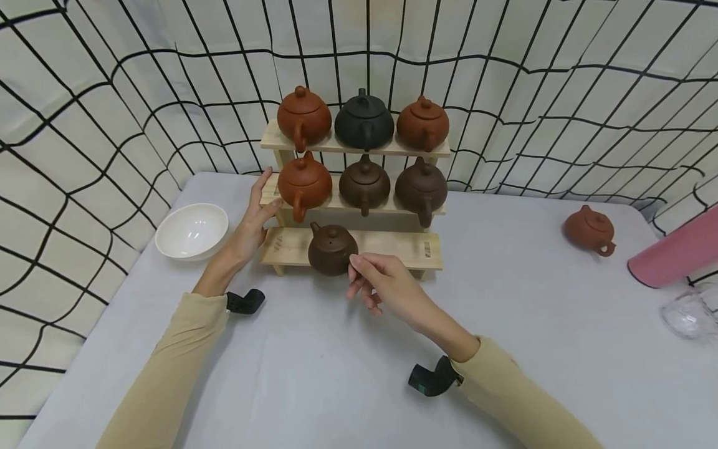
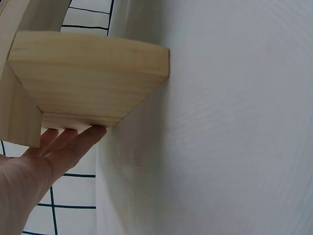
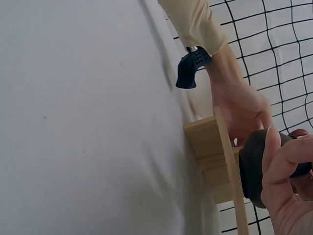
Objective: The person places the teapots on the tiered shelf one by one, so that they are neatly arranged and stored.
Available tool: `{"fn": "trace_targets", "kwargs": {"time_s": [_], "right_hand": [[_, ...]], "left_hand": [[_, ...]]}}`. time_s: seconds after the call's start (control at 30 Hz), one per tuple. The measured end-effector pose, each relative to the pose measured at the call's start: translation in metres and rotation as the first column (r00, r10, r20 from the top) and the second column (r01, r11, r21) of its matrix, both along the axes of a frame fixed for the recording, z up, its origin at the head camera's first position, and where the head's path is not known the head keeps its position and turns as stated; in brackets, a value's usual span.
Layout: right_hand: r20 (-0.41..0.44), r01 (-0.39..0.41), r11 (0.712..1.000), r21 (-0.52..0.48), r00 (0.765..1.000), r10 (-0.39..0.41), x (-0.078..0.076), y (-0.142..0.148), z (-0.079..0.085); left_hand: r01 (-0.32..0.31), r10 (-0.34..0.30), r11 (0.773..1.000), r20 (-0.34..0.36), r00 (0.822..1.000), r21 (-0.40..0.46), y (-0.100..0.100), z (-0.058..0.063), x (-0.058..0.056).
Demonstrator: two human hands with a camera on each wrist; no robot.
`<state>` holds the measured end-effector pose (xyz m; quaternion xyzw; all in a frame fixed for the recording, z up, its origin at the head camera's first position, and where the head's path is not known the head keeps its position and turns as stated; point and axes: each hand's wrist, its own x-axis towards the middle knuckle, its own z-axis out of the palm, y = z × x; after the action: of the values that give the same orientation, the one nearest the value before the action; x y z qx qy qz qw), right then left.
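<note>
A dark brown teapot sits at the front of the lowest tier of a wooden three-tier rack, its spout towards the upper left. My right hand pinches its right side, at the handle, between thumb and index finger; the fingers largely hide the handle. In the right wrist view the teapot shows dark beside the thumb. My left hand rests against the rack's left end by the middle tier. Straight fingers touch the wood in the left wrist view.
Upper tiers hold several teapots, among them a black one and an orange-red one. A white bowl stands left. To the right are a reddish-brown teapot, a pink cylinder and a clear glass vessel. Black netting hangs behind.
</note>
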<state>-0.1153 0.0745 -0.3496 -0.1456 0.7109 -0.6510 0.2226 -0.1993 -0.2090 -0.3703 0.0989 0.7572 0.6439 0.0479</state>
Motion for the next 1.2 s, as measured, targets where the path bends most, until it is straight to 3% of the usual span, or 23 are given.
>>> {"fn": "trace_targets", "kwargs": {"time_s": [0.23,0.6,1.2], "right_hand": [[0.003,0.025,1.000,-0.005,1.000,-0.025,-0.005,-0.011,-0.005],[-0.003,-0.073,0.997,-0.005,0.997,0.073,0.001,-0.031,-0.008],[0.032,-0.116,0.991,-0.072,0.992,0.118,0.000,-0.051,-0.007]], "left_hand": [[0.001,-0.001,1.000,-0.009,1.000,0.006,0.000,-0.001,-0.001],[-0.005,0.004,1.000,-0.016,1.000,-0.020,0.000,0.000,0.000],[-0.001,0.001,1.000,-0.029,1.000,-0.020,0.001,0.000,0.000]]}}
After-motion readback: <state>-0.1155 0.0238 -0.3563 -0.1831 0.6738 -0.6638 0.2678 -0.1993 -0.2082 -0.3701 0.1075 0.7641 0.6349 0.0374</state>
